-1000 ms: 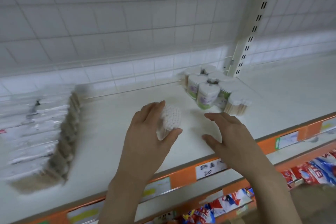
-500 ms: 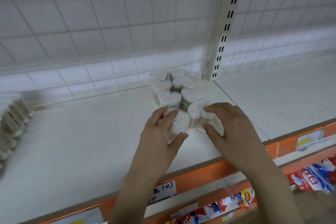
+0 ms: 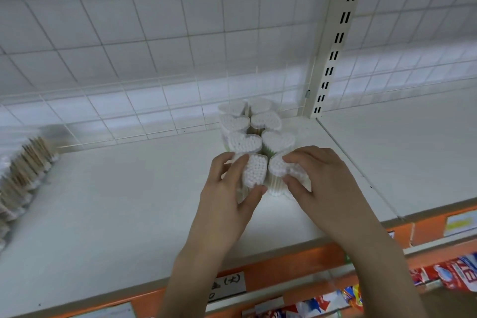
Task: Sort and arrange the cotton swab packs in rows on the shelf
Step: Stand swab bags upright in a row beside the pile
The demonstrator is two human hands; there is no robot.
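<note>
Placement step: at frame centre, a heart-shaped cotton swab pack (image 3: 254,171) is clamped in the left hand (image 3: 229,196) grip, its neighbour (image 3: 280,166) in the right hand (image 3: 320,178) grip, on the shelf (image 3: 129,201); alignment with the two rows (image 3: 254,126) is judged next.

white shelf (image 3: 129,204), upright swab packs (image 3: 244,141), bagged swabs (image 3: 23,170)

Both hands (image 3: 273,188) grip heart-shaped swab packs (image 3: 254,170) on shelf (image 3: 116,201).
</note>
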